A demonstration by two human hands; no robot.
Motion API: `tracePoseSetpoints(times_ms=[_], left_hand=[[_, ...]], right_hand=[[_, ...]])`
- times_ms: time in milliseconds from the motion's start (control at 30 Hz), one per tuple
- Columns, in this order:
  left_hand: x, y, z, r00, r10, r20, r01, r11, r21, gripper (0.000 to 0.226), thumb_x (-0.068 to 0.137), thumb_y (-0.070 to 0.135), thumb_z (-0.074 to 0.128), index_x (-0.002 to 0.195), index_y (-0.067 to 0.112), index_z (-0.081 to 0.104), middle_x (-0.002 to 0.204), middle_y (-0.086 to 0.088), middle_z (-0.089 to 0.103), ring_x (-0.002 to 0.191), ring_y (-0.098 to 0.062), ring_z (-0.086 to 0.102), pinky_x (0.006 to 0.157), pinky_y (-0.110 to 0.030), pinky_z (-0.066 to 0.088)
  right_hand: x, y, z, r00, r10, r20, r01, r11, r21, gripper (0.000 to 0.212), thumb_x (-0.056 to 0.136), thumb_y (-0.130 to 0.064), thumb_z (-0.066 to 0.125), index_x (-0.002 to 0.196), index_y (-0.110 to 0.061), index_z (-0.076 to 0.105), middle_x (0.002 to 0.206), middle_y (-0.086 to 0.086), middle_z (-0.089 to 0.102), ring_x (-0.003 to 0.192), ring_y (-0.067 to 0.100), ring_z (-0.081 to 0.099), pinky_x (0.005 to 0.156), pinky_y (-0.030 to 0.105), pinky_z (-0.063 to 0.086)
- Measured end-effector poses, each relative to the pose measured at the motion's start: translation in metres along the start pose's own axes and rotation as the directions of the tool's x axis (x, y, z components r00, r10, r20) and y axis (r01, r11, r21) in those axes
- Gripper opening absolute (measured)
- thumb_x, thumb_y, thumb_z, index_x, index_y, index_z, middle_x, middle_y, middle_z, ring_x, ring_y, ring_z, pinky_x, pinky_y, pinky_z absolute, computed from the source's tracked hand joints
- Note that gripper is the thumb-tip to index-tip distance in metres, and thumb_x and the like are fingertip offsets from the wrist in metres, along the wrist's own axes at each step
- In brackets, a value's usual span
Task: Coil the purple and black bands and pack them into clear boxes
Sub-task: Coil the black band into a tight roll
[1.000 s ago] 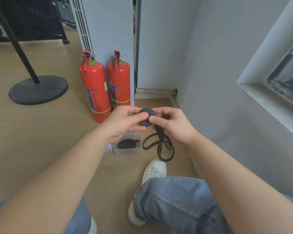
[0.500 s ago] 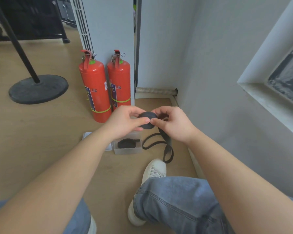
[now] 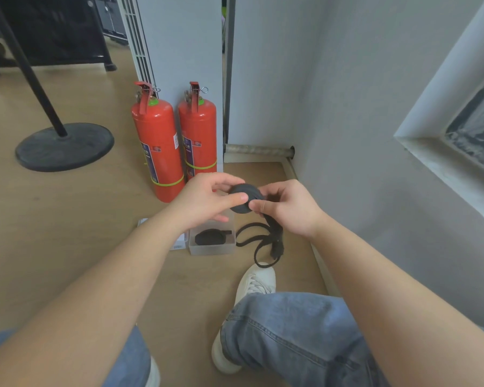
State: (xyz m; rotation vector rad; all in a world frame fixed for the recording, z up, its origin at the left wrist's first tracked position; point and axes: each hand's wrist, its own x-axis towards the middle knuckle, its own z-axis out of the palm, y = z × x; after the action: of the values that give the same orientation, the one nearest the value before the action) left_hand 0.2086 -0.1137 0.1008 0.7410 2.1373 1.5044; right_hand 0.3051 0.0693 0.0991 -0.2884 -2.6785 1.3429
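A black band (image 3: 245, 201) is partly wound into a flat round coil held in the air between both hands. My left hand (image 3: 207, 203) pinches the coil from the left with thumb and fingers. My right hand (image 3: 287, 208) grips its right side, and the band's loose tail (image 3: 266, 241) hangs down in loops to the floor. Below the hands a clear box (image 3: 211, 241) sits on the floor with a coiled black band (image 3: 210, 237) inside. No purple band is visible.
Two red fire extinguishers (image 3: 176, 143) stand against a white pillar just behind the box. A white card (image 3: 179, 243) lies left of the box. My white shoe (image 3: 256, 283) and jeans-clad knee are in front. A grey wall runs along the right; a black stand base (image 3: 65, 146) is far left.
The coil has grown a little as more band was wound on. The hanging tail is shorter and its loops have shifted on the floor. Both hands stayed in the same place.
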Motion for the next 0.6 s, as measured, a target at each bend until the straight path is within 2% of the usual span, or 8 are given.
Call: tracePoseSetpoints(times_ms=[100, 167, 233, 300, 367, 467, 533, 600], left_hand=[[0.001, 0.001, -0.001, 0.999, 0.002, 0.037, -0.002, 1.000, 0.007, 0.014, 0.090, 0.018, 0.075, 0.103, 0.021, 0.075, 0.103, -0.005, 0.074, 0.088, -0.014, 0.076, 0.075, -0.033, 0.064], [0.001, 0.000, -0.001, 0.999, 0.007, 0.049, -0.005, 0.999, -0.047, 0.010, 0.094, 0.016, 0.070, 0.103, 0.019, 0.072, 0.106, -0.008, 0.074, 0.089, -0.015, 0.076, 0.075, -0.029, 0.063], [0.000, -0.001, 0.002, 0.999, -0.011, 0.044, 0.020, 0.980, -0.200, 0.011, 0.098, 0.014, 0.064, 0.107, 0.016, 0.069, 0.109, -0.011, 0.073, 0.093, -0.017, 0.076, 0.076, -0.028, 0.062], [-0.001, -0.002, 0.004, 0.997, -0.053, 0.058, 0.071, 0.925, -0.374, 0.014, 0.102, 0.011, 0.057, 0.112, 0.011, 0.066, 0.112, -0.014, 0.073, 0.097, -0.020, 0.075, 0.077, -0.028, 0.062], [-0.002, -0.003, 0.007, 0.992, -0.091, 0.088, 0.123, 0.847, -0.517, 0.018, 0.104, 0.008, 0.051, 0.117, 0.005, 0.063, 0.114, -0.018, 0.072, 0.102, -0.025, 0.074, 0.079, -0.030, 0.062], [-0.002, -0.004, 0.013, 0.988, -0.112, 0.109, 0.156, 0.754, -0.639, 0.023, 0.105, 0.004, 0.046, 0.123, 0.000, 0.059, 0.116, -0.022, 0.071, 0.106, -0.030, 0.072, 0.080, -0.031, 0.063], [-0.002, -0.006, 0.016, 0.987, -0.120, 0.111, 0.164, 0.736, -0.657, 0.027, 0.105, 0.003, 0.045, 0.129, -0.003, 0.056, 0.120, -0.024, 0.069, 0.108, -0.031, 0.072, 0.080, -0.032, 0.063], [-0.003, -0.009, 0.019, 0.986, -0.125, 0.113, 0.169, 0.740, -0.651, 0.030, 0.105, 0.004, 0.045, 0.133, -0.004, 0.053, 0.121, -0.025, 0.068, 0.108, -0.032, 0.072, 0.080, -0.032, 0.063]], right_hand=[[0.001, -0.001, 0.000, 1.000, -0.020, 0.023, 0.020, 1.000, -0.014, 0.012, 0.090, -0.028, 0.077, 0.091, -0.016, 0.078, 0.081, 0.014, 0.074, 0.066, 0.018, 0.064, 0.069, 0.044, 0.058], [0.001, 0.000, 0.000, 0.999, 0.003, 0.047, -0.014, 0.975, 0.220, 0.016, 0.090, -0.018, 0.077, 0.106, -0.015, 0.077, 0.092, 0.010, 0.078, 0.081, 0.019, 0.073, 0.078, 0.044, 0.061], [0.002, 0.002, 0.001, 0.995, 0.055, 0.078, -0.090, 0.814, 0.574, 0.029, 0.089, -0.007, 0.075, 0.118, -0.012, 0.071, 0.108, 0.011, 0.078, 0.100, 0.028, 0.075, 0.091, 0.045, 0.060], [0.004, 0.002, 0.004, 0.995, 0.086, 0.042, -0.089, 0.675, 0.733, 0.028, 0.090, 0.000, 0.071, 0.116, -0.012, 0.070, 0.110, 0.013, 0.077, 0.101, 0.031, 0.074, 0.093, 0.046, 0.056], [0.006, 0.003, 0.008, 0.996, 0.084, -0.016, -0.045, 0.682, 0.730, 0.022, 0.091, 0.003, 0.069, 0.108, -0.011, 0.072, 0.103, 0.013, 0.078, 0.096, 0.032, 0.074, 0.090, 0.048, 0.056], [0.005, 0.004, 0.009, 0.998, 0.052, -0.043, -0.011, 0.759, 0.651, 0.015, 0.090, -0.002, 0.072, 0.100, -0.013, 0.075, 0.101, 0.018, 0.077, 0.095, 0.038, 0.073, 0.095, 0.058, 0.056], [0.003, 0.003, 0.006, 0.996, 0.040, -0.076, 0.009, 0.834, 0.552, 0.013, 0.090, -0.004, 0.073, 0.097, -0.016, 0.074, 0.100, 0.017, 0.077, 0.095, 0.035, 0.075, 0.095, 0.055, 0.058], [0.002, 0.000, 0.005, 0.990, -0.013, -0.140, 0.064, 0.929, 0.365, 0.015, 0.091, -0.006, 0.074, 0.095, -0.021, 0.073, 0.097, 0.009, 0.078, 0.092, 0.026, 0.076, 0.091, 0.048, 0.061]])
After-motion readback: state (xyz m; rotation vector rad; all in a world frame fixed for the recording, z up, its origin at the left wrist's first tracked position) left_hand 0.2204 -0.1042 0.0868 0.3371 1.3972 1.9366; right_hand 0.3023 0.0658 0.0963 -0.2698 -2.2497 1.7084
